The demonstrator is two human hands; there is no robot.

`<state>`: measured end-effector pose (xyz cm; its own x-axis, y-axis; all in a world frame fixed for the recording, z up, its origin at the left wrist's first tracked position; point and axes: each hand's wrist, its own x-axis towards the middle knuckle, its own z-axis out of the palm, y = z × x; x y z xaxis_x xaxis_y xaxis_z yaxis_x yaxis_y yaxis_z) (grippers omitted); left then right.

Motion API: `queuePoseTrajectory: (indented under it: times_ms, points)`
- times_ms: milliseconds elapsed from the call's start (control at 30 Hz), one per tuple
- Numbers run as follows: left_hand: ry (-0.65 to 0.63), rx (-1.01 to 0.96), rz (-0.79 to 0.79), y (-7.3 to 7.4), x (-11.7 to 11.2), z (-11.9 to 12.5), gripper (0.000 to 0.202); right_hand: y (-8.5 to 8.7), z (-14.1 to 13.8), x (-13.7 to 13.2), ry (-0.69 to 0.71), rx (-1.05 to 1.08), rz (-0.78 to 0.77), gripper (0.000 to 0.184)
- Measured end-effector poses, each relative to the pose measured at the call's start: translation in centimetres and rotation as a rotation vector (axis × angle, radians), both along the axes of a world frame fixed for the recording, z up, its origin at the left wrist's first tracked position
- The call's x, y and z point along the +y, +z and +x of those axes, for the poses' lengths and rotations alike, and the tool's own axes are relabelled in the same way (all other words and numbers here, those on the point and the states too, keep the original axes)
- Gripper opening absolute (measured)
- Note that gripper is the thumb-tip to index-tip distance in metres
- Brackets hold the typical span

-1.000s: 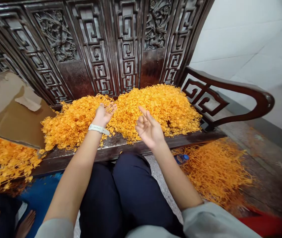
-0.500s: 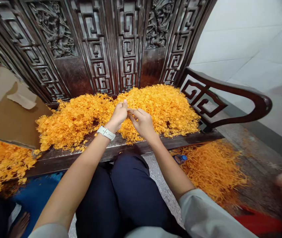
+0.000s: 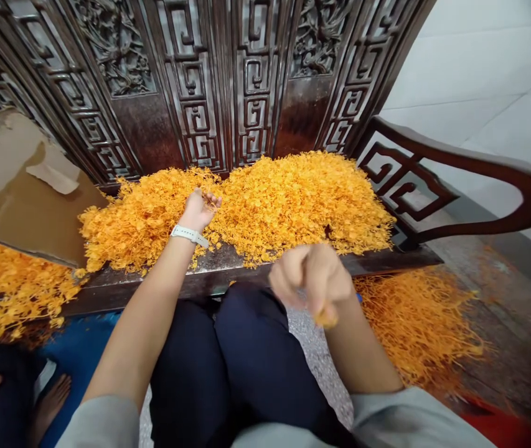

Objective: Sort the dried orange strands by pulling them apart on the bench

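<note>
Nearest, short of the orange heap (image 3: pixel 293 199): right hand (image 3: pixel 312 280), blurred, fingers closed around a small orange bit (image 3: pixel 325 320). Farther, at the heap's near-left part on the desk (image 3: pixel 218 258): left hand (image 3: pixel 198 210), fingers curled shut among the sprigs. Seemingly mid-sorting, one piece held clear of the heap. Calls next for a clean pinch on a single sprig.

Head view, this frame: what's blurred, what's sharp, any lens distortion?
Head view: the right hand and the orange bit it pinches are motion-blurred; the left hand and orange pile are sharp; the carved backrest fans outward, which looks like wide-angle distortion.
</note>
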<state>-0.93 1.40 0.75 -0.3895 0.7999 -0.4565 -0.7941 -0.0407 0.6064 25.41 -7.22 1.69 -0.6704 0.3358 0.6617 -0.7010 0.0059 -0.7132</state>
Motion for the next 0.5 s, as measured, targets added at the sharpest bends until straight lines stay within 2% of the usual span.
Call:
queuePoseTrajectory:
  times_ms: [67,133,200,267,367,400,433,500]
  points:
    - [-0.038,0.035,-0.017,0.0,-0.1,0.2,0.031,-0.8,-0.1,2.2,-0.202,0.06,-0.318,0.027]
    - [-0.089,0.101,-0.008,0.4,-0.4,0.8,0.028,-2.1,-0.8,3.8,-0.442,-0.064,-0.646,0.023]
    - [-0.165,0.146,0.034,1.0,-0.7,1.6,0.028,-3.6,-1.8,4.1,-0.552,-0.233,-0.813,0.025]
    - [-0.27,0.141,0.075,1.6,-1.2,2.7,0.028,-5.0,-2.7,3.5,-0.687,-0.379,-0.756,0.038]
    - [-0.453,0.122,0.073,1.8,-1.9,4.7,0.03,-6.2,-3.7,2.6,-0.956,-0.531,-0.357,0.066]
    - [-0.504,0.135,0.056,1.7,-2.2,5.5,0.03,-6.5,-3.9,2.6,-0.993,-0.548,-0.262,0.071]
    - [-0.548,0.16,0.042,1.5,-2.4,6.2,0.03,-6.7,-3.9,2.7,-0.99,-0.553,-0.23,0.07]
    - [-0.621,0.232,0.041,1.0,-2.9,7.3,0.03,-7.2,-3.7,3.1,-0.92,-0.529,-0.306,0.057]
